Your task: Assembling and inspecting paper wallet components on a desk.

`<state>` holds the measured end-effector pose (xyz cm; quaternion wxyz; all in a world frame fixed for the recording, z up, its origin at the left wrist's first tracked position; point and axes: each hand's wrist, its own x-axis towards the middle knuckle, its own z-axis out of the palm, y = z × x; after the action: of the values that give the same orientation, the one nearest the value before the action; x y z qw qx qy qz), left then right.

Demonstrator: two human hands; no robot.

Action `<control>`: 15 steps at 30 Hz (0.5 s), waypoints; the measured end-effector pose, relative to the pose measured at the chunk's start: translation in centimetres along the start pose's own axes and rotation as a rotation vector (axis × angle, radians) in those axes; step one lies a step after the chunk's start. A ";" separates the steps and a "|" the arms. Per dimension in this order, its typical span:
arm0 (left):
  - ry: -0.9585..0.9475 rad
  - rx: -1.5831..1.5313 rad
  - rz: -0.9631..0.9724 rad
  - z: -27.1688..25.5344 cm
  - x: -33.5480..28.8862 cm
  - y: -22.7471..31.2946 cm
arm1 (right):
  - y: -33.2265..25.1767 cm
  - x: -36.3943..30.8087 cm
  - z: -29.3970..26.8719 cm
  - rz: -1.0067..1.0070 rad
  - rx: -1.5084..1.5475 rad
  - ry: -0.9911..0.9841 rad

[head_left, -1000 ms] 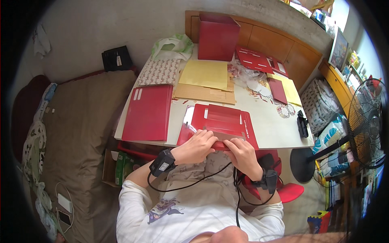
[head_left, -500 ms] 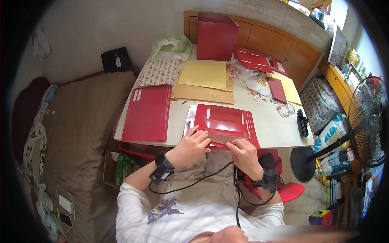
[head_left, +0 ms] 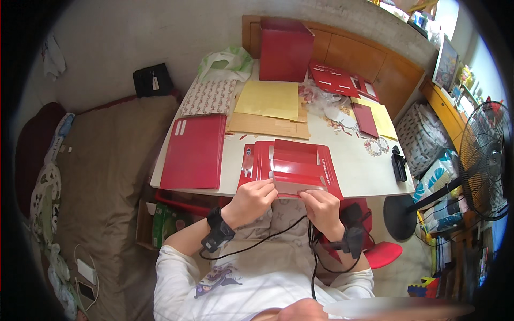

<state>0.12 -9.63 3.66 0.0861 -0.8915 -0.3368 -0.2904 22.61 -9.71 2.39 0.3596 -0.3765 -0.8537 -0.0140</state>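
A glossy red cardboard sheet (head_left: 263,160) with a raised flap and cut slots lies at the table's front edge, partly folded. My left hand (head_left: 250,202) pinches the near left corner of its front flap, whose greyish inner side (head_left: 296,187) faces up. At that flap's right end, my right hand (head_left: 323,210) grips the edge between thumb and fingers. The fingertips beneath the flap are hidden. To the left of my hands rests a stack of flat red cardboard sheets (head_left: 194,152).
Behind the work lie yellow sheets (head_left: 267,100) on wooden boards (head_left: 267,125). A tall red box (head_left: 286,51) stands at the back. Crumpled clear plastic (head_left: 324,101), paper scraps and a black device (head_left: 399,163) are to the right. A black fan (head_left: 484,160) stands beside the table.
My left hand has drawn back toward me, its fingers now curled together on the flap edge. The sheet's left side panel shows more fully. My right hand has shifted slightly nearer.
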 end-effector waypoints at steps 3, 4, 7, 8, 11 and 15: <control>0.058 0.093 0.031 0.0 0.2 0.2 | -0.3 0.4 0.1 -0.106 -0.141 0.069; 0.061 0.090 0.038 0.1 0.2 0.3 | -0.6 0.6 0.0 -0.151 -0.121 0.040; 0.011 0.123 0.107 0.3 0.1 0.9 | -1.5 1.1 0.6 -0.228 -0.131 -0.008; 0.013 0.119 0.117 0.3 0.1 1.0 | -1.8 1.2 0.8 -0.263 -0.154 -0.030; 0.054 0.077 0.095 0.1 0.0 1.0 | -2.0 1.3 0.5 -0.306 -0.224 -0.004; 0.000 0.048 0.086 -0.6 -0.7 0.0 | -0.4 0.4 -0.5 -0.306 -0.266 -0.011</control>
<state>-0.58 -10.23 3.79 0.1199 -0.9029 -0.3047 -0.2785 22.47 -9.89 3.05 0.2959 -0.2868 -0.8934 -0.1792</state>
